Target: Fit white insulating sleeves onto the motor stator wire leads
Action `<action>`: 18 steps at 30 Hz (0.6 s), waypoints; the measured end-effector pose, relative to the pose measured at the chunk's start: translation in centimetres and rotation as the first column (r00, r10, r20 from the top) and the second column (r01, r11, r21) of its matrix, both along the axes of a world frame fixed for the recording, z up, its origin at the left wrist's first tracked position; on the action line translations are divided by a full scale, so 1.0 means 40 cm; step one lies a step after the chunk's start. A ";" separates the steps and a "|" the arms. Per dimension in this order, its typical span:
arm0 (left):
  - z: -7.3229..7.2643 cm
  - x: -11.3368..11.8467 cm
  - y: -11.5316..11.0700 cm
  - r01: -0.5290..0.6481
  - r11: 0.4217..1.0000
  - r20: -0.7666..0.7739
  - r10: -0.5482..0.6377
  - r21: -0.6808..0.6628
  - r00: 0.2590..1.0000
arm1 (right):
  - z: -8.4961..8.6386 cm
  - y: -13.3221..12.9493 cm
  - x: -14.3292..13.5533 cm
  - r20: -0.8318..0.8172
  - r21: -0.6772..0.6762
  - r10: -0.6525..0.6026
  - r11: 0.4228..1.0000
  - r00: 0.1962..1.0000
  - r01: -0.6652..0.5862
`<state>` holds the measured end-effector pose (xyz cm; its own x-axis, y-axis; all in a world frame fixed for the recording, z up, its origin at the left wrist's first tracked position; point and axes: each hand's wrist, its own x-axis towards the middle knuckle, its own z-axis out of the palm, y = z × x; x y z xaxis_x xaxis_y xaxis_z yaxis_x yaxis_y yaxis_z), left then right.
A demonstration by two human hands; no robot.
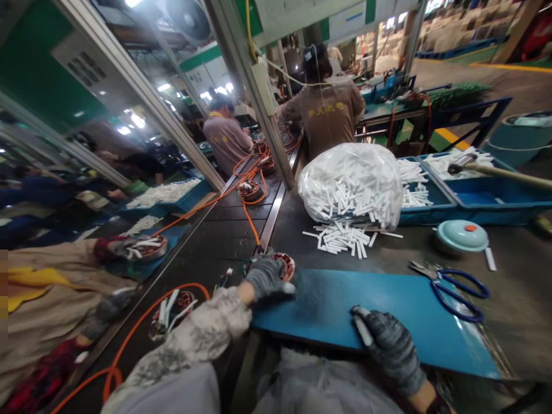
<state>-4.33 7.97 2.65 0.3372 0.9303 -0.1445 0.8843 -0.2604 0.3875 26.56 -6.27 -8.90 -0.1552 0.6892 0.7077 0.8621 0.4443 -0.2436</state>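
My left hand [267, 279], in a grey knitted glove, is closed on the near side of a motor stator [287, 265], a ring with copper windings, at the left end of a blue board [328, 299]. Its fingers hide part of the ring and its leads. My right hand [390, 342], gloved alike, is over the board's front edge, fingers curled in. A narrow white tube [364, 329] appears pinched along its thumb side. Blue-handled scissors [459, 293] lie on the board's right part, blades toward the back left.
Loose white tubes [345, 238] spill from a clear bag [351, 184]. Behind are blue bins [500, 198] and a light-blue lidded bowl [462, 236]. Along the left conveyor [207, 236] run orange cords [125, 339] and more stators [250, 191]. A co-worker's gloved hands [106, 313] are at left.
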 end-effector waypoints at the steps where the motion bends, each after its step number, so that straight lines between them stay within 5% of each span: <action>1: -0.007 0.036 -0.026 -0.003 1.000 -0.016 0.003 0.001 1.000 | 0.003 0.002 -0.002 -0.030 -0.014 -0.004 1.000 1.000 0.003; 5: 0.009 0.119 -0.087 0.101 0.988 0.240 -0.070 -0.120 0.968 | 0.053 0.036 -0.032 -0.183 -0.120 0.098 0.985 0.978 -0.121; 8: 0.033 0.101 -0.032 0.152 0.988 0.504 -0.113 -0.037 0.856 | 0.104 0.090 -0.078 -0.165 -0.133 0.268 0.947 0.949 -0.291; 10: 0.030 0.062 0.036 0.080 0.991 0.407 -0.117 0.106 0.906 | 0.126 0.126 -0.114 -0.121 -0.156 0.357 0.915 0.926 -0.373; 14: 0.003 -0.023 0.134 0.058 0.998 0.188 -0.058 0.006 0.980 | 0.138 0.178 -0.170 -0.056 -0.258 0.447 0.857 0.893 -0.446; 18: 0.039 -0.078 0.110 0.090 0.995 0.233 -0.076 -0.051 0.970 | 0.143 0.203 -0.177 -0.127 -0.301 0.438 0.838 0.890 -0.455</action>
